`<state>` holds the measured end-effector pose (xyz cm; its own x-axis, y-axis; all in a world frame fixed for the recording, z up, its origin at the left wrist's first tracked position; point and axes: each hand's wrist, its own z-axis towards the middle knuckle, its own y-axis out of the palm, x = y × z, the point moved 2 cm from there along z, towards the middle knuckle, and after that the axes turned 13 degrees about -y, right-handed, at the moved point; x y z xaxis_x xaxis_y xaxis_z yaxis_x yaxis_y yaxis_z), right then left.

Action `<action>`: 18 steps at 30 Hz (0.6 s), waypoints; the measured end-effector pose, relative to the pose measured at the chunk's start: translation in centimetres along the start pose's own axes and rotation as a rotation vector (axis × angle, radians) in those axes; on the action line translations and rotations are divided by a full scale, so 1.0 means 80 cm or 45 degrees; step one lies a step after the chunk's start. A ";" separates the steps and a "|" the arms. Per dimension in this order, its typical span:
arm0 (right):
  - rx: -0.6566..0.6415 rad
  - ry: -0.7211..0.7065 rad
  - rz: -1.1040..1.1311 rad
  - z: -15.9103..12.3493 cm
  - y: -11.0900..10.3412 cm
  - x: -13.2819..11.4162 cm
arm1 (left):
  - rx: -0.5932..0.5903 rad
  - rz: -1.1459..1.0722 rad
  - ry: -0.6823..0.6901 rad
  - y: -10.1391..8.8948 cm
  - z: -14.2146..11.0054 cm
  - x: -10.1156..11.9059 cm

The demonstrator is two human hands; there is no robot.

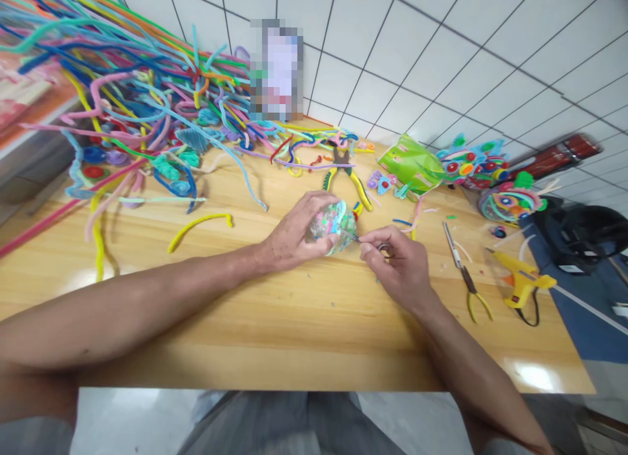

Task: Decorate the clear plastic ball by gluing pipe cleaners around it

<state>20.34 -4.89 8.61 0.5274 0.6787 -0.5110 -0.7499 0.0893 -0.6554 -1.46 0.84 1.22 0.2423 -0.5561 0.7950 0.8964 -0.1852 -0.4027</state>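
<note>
My left hand (pixel 294 236) is closed around a small clear ball-shaped piece with coloured bits inside (pixel 335 220), holding it just above the wooden table (pixel 275 324). Close to its right, my right hand (pixel 397 262) pinches a thin metal tool whose tip touches that piece; what the tool is I cannot make out. Pliers with yellow-green handles (pixel 346 173) lie just behind both hands.
A big heap of coloured pipe cleaners (pixel 142 101) fills the back left, with a loose yellow one (pixel 199 224) nearer. To the right lie a green bag (pixel 412 163), finished colourful craft pieces (pixel 490 173), thin pliers (pixel 466 278) and a yellow glue gun (pixel 523 281).
</note>
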 end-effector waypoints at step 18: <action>0.171 0.360 0.331 0.001 -0.006 0.005 | 0.015 -0.004 -0.004 0.000 -0.001 0.002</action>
<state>20.85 -4.59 8.75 0.3880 0.4655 -0.7954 -0.9085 0.0480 -0.4151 -1.43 0.71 1.33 0.2406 -0.5532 0.7976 0.9014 -0.1774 -0.3950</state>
